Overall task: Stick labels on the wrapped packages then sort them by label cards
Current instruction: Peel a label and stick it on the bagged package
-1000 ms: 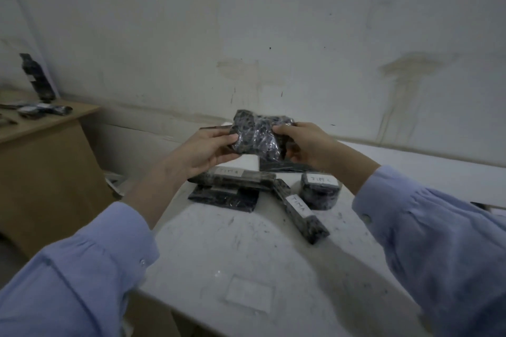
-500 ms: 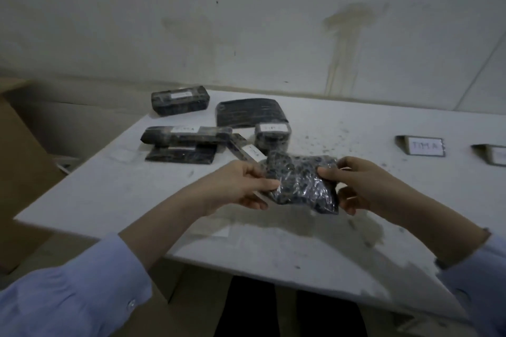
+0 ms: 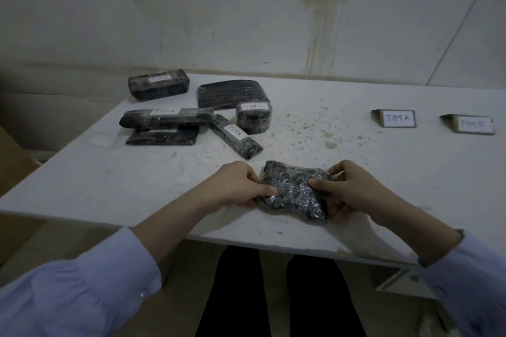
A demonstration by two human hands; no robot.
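Observation:
A dark package wrapped in clear crinkled film lies near the front edge of the white table. My left hand pinches its left end. My right hand grips its right end, thumb on top. No label shows on it. Behind, at the back left, lie several dark wrapped packages with white labels: a long bar reading TIMA, a thin stick, a round one, a block. One flat package shows no label. Two label cards stand at the right: TIMA and a blurred one.
A flat dark package sits under the long bar. A clear sheet lies at the table's left edge. A stained wall rises right behind the table. My dark-trousered legs stand below the front edge.
Both hands brought the wrapped package down from chest height to the table's front. The view swung right and down, so the label cards came into sight.

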